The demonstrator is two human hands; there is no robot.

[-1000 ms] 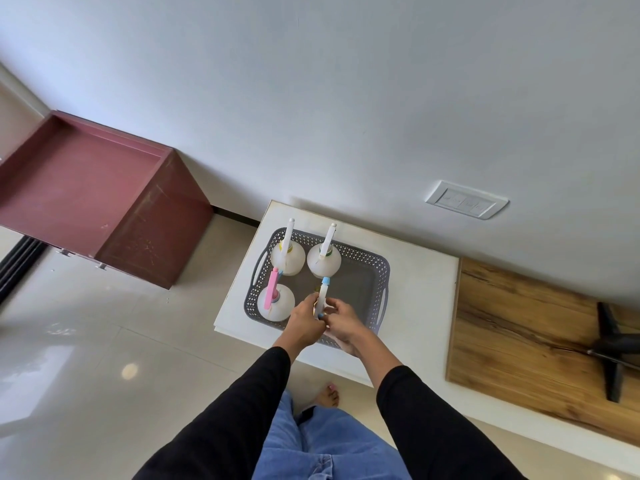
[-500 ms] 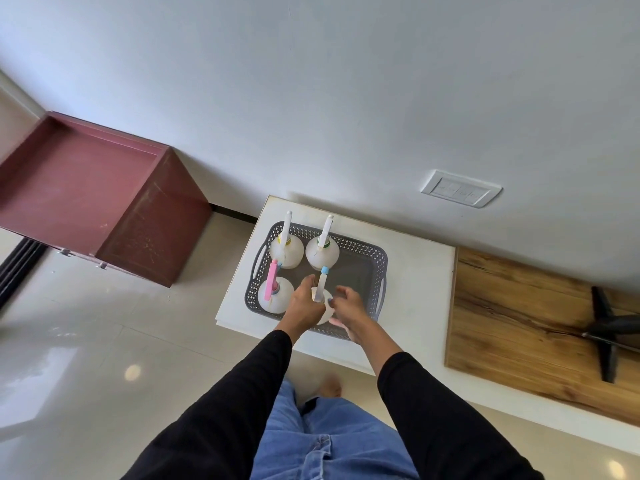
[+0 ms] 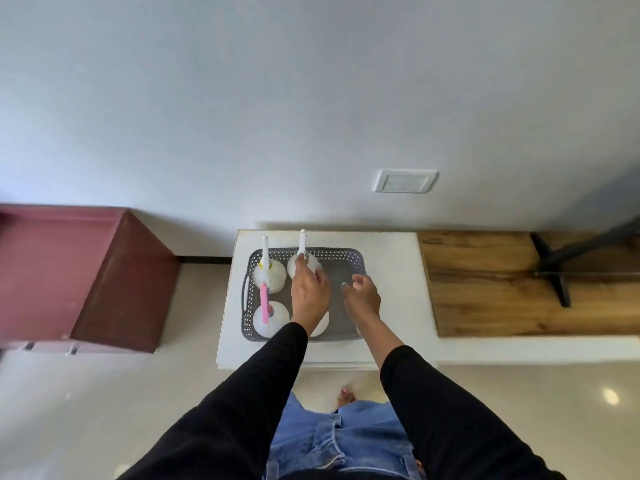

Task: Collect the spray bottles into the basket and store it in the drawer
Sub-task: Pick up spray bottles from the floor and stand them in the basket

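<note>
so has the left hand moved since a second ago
Yes. The left hand has gone from the near edge of the basket toward the wall, and now reaches the far right bottle.

perforated plastic basket [image 3: 349, 255] — glossy floor [image 3: 104, 410], wood-grain board [image 3: 502, 289]
</note>
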